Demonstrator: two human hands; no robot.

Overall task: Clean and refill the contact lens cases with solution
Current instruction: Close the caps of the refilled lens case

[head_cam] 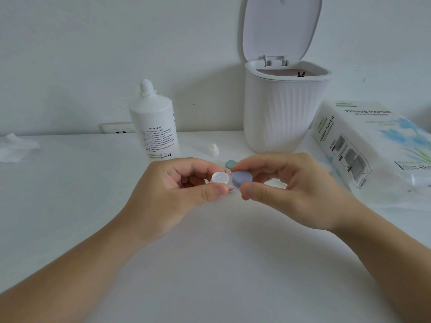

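1. Two hands meet above the tabletop (70, 206) at centre: the left hand (173, 190) pinches one white lens case (219, 178), and the right hand (289, 185) pinches one lavender cap (240, 179) just beside it.
2. One teal cap (230, 163) lies at 12 o'clock of the hands.
3. One uncapped solution bottle (155, 122) stands at 11 o'clock, its one small white cap (213, 149) nearby.
4. One open-lidded bin (285, 113) at 1 o'clock, one tissue pack (373, 150) at 3 o'clock, one crumpled tissue (14, 148) at 9 o'clock.
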